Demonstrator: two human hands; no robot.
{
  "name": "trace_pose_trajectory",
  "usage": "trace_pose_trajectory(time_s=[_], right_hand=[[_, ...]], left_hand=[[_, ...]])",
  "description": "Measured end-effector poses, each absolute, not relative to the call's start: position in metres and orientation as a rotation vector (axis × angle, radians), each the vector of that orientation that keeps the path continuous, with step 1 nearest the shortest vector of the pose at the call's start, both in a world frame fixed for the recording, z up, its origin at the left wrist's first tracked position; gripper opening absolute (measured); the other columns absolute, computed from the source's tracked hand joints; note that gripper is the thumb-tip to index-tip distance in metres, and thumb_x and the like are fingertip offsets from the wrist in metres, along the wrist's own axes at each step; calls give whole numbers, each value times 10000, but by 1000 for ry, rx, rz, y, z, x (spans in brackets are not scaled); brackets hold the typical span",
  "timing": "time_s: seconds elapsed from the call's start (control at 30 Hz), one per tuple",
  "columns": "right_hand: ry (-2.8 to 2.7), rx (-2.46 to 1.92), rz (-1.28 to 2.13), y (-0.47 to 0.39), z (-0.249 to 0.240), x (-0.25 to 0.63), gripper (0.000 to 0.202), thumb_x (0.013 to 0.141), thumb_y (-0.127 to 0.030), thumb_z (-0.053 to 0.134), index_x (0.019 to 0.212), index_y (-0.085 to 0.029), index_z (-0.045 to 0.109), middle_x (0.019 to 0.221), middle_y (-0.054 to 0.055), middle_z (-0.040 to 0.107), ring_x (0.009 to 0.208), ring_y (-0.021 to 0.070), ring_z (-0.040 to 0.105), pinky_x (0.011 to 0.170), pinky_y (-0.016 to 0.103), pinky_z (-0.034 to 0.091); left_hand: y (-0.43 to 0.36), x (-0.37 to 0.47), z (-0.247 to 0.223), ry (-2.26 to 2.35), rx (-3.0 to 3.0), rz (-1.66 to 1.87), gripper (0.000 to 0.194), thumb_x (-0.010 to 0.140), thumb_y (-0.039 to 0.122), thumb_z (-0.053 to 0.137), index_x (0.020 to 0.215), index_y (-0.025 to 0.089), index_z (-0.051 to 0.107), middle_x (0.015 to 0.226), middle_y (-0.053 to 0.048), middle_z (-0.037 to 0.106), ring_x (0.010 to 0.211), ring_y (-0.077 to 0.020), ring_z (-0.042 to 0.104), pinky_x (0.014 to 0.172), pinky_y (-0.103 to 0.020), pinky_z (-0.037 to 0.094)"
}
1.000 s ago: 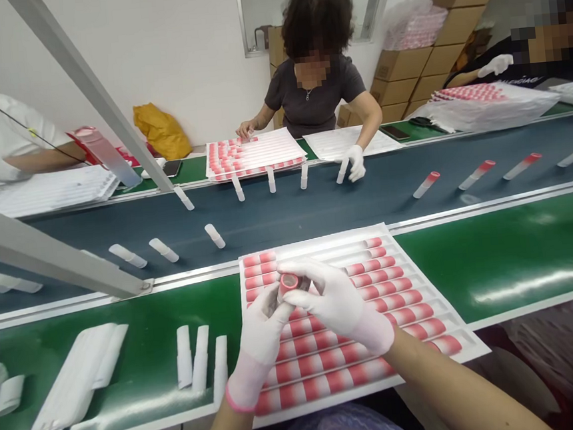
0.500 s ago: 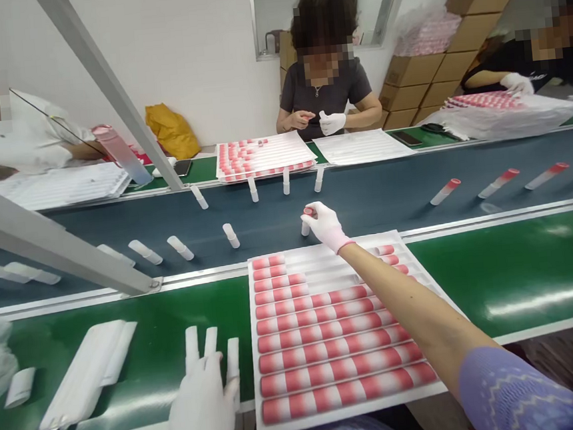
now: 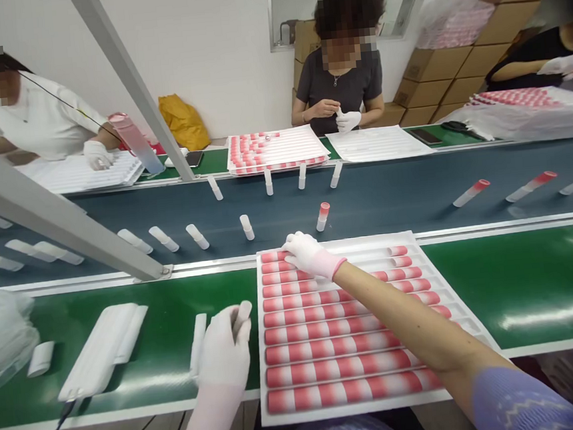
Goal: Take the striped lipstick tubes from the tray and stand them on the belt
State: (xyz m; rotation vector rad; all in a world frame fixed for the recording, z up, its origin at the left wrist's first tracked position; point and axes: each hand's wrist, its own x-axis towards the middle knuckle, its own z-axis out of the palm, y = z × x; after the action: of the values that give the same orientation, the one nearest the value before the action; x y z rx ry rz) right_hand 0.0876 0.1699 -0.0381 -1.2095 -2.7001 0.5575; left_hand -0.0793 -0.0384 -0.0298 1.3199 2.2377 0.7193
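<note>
White tube (image 3: 245, 309), pinched by your left hand (image 3: 224, 347) beside the tray (image 3: 360, 249), looks light, stiff and slick, so hold its sides gently; whether your right hand (image 3: 306, 253) grips a red cap (image 3: 274, 267) is unclear.

The one camera, worn on the head, looks forward and down from close above the surface (image 3: 497, 277), facing the wall (image 3: 222, 53)
</note>
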Motion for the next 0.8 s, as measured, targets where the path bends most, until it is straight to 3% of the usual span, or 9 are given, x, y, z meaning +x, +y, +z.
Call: trace_pose_trajectory(time_s=[0.13,0.23,0.3,0.4,0.5,0.6,0.8], right_hand=[[-2692,-1173,590,171,-42,97,179,877,-78,545,960,-153,684,960,114,633,944,255,542,814,349,420],[-2656,-1135,643,168,-40,105,270,841,-42,555,1052,-164,671,986,108,619,912,241,535,793,346,417],[-2611,-1107,695,165,-36,111,217,830,-57,573,979,-177,676,970,94,610,903,231,532,795,346,421],[-2484,-1095,784,152,-20,121,103,886,-167,556,957,-180,630,986,71,615,919,207,557,802,338,461],[-2066,-1028,1173,130,3,132,240,933,-278,525,1155,-192,551,1020,53,639,853,171,603,731,323,510],[-1584,-879,1556,108,21,141,326,881,-294,633,1186,-202,562,927,32,673,808,171,629,709,328,519],[-1331,-833,1583,91,27,149,287,893,-323,657,1155,-212,616,857,17,691,757,158,635,728,331,534]], left_hand=[[-18,-65,-25,1668,916,1297,334,932,405,506,1192,197,528,1144,-110,675,1145,-257,638,1029,-464,489],[1,-53,-24,1313,777,1395,411,947,411,519,1300,200,496,1101,-78,658,1122,-227,642,1030,-444,503],[10,-48,-25,1228,752,1402,467,934,416,556,1351,213,494,1106,-68,650,1078,-214,649,1018,-439,512],[18,-44,-26,1225,774,1415,467,878,425,642,1277,191,577,1072,-71,662,980,-202,658,965,-410,533],[20,-37,-23,1245,801,1386,385,846,447,673,1097,155,653,975,-70,676,874,-196,656,897,-382,544],[20,-27,-16,1193,826,1345,350,868,454,660,1082,178,628,992,-63,677,882,-197,660,875,-371,544],[20,-8,-2,1274,942,1294,292,860,421,684,1050,204,636,965,-43,664,839,-168,627,811,-321,536]])
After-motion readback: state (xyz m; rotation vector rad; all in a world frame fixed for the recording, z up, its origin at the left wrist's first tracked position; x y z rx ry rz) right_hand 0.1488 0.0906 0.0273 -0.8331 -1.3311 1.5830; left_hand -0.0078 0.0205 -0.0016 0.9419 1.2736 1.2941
